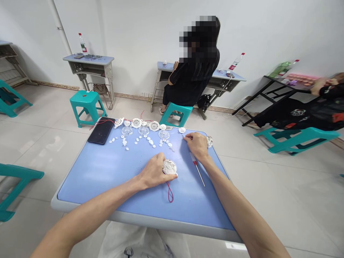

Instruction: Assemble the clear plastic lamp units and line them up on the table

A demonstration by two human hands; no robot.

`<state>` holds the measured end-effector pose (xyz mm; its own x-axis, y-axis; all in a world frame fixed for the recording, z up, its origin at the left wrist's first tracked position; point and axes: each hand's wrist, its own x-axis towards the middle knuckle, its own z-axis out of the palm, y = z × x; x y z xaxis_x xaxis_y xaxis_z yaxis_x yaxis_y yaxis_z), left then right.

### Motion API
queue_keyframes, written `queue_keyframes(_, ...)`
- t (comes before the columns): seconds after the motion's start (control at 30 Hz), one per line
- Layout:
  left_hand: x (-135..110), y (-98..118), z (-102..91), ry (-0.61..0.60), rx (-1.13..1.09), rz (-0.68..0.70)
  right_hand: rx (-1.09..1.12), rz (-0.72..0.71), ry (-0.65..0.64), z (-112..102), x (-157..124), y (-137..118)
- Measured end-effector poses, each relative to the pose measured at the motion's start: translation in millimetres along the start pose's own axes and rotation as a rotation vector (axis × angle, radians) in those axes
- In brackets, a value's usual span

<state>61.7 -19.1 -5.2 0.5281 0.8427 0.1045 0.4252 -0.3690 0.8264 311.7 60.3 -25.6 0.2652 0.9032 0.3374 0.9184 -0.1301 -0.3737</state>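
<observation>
My left hand (154, 171) grips a clear round plastic housing (169, 167) on the blue tabletop (107, 175), and a loop of red wire (169, 191) hangs from it toward me. My right hand (197, 145) pinches a thin, small part (184, 136) at its fingertips. A red-handled screwdriver (195, 165) lies just below that hand. Another clear part (209, 141) sits beside its knuckles. Farther off stand rows of small white pieces (139, 141), clear domes (143, 130), and white round units (154, 125) with red wires.
A black smartphone (101, 130) lies at the table's far left corner. A teal stool (87, 105) stands beyond it. One co-worker (195, 71) sits at a far desk, and another person's hand (319, 86) rests on a dark table at right.
</observation>
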Motion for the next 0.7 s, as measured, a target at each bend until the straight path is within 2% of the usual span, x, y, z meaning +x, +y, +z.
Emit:
queue_keyframes(0.13,0,0,0.3,0.013,0.001,-0.001,0.026,-0.019,0.038,-13,-7,-10)
queue_keyframes(0.27,0,0,0.5,0.019,0.011,0.000,0.154,-0.074,0.024,-40,-33,-32)
queue_keyframes(0.4,0,0,0.7,0.009,0.013,-0.015,0.336,-0.112,-0.190,-67,-76,-57)
queue_keyframes(0.5,-1,-1,1.3,0.010,-0.011,-0.005,0.375,-0.109,-0.350,-76,-104,-72)
queue_keyframes(0.7,-1,-5,2.1,0.015,0.021,0.039,0.437,-0.048,-0.441,-73,-124,-88)
